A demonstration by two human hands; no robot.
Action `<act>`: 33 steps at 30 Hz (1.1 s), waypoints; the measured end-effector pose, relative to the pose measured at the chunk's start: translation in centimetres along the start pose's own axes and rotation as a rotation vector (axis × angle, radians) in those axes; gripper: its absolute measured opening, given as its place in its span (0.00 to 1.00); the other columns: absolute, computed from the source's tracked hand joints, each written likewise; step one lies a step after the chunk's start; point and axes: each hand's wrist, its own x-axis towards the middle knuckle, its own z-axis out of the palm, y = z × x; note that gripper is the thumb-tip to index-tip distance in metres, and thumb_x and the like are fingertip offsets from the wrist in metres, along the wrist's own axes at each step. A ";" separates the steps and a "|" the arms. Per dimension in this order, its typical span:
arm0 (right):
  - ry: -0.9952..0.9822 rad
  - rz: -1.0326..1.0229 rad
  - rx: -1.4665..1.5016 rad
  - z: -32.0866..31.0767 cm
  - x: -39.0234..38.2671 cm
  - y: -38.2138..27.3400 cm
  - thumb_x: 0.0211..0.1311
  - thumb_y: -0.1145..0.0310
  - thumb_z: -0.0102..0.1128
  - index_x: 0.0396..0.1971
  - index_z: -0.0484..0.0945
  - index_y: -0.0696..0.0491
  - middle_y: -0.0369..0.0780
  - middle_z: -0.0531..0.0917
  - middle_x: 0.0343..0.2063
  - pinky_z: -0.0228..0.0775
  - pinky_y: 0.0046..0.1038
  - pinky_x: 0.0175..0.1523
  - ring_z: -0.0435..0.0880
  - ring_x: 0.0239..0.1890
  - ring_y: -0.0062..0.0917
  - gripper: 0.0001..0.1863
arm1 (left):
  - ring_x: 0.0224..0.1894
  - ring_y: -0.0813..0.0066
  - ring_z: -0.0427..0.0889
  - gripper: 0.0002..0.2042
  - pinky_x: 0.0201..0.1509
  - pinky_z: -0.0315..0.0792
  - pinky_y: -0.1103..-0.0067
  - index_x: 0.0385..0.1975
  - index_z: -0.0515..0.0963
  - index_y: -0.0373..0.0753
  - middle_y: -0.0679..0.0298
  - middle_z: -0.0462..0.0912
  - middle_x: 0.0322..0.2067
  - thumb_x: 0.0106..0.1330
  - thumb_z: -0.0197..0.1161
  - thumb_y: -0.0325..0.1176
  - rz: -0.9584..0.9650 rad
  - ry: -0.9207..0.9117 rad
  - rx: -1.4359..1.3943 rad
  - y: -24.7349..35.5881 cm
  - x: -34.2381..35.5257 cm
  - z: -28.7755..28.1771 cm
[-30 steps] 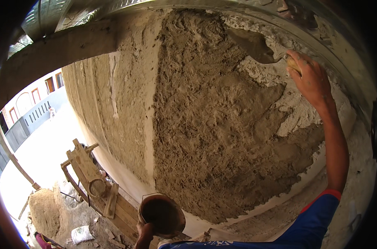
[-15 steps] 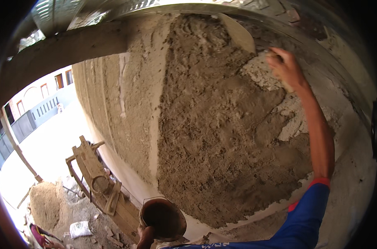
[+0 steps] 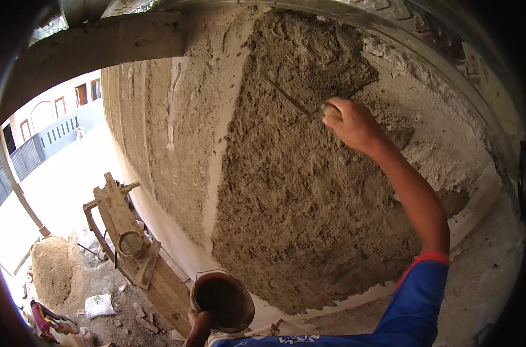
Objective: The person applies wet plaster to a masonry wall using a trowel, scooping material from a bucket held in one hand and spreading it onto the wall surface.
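My right hand (image 3: 352, 124) is closed round the wooden handle of a trowel, whose blade (image 3: 289, 95) reaches up and left, seen nearly edge-on against rough wet mortar (image 3: 309, 220) on the wall. A paler, bare patch of wall (image 3: 433, 115) lies right of the mortar. At the bottom centre my left hand (image 3: 198, 321) grips a bucket (image 3: 222, 298) with dark, indistinct contents inside. Left of the mortar runs a pale vertical strip (image 3: 211, 214) beside older plaster.
Below on the left stand wooden scaffold planks (image 3: 118, 214), a sand pile (image 3: 56, 266) and a white sack (image 3: 98, 305). A person (image 3: 43, 318) bends at the lower-left edge. A dark beam (image 3: 95, 40) crosses overhead; a gated street (image 3: 60, 133) shows beyond.
My right hand and trowel have moved down and left from the upper right onto the middle of the mortar. Fresh mortar now shows at the top right where the blade was.
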 end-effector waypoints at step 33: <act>0.294 -0.289 -0.388 -11.7 -2.9 -5.9 0.53 0.70 0.65 0.52 0.75 0.55 0.43 0.81 0.33 0.72 0.33 0.40 0.81 0.34 0.33 0.24 | 0.35 0.64 0.78 0.29 0.36 0.73 0.73 0.52 0.70 0.34 0.56 0.78 0.37 0.43 0.57 0.24 -0.076 -0.051 0.186 3.3 4.8 0.6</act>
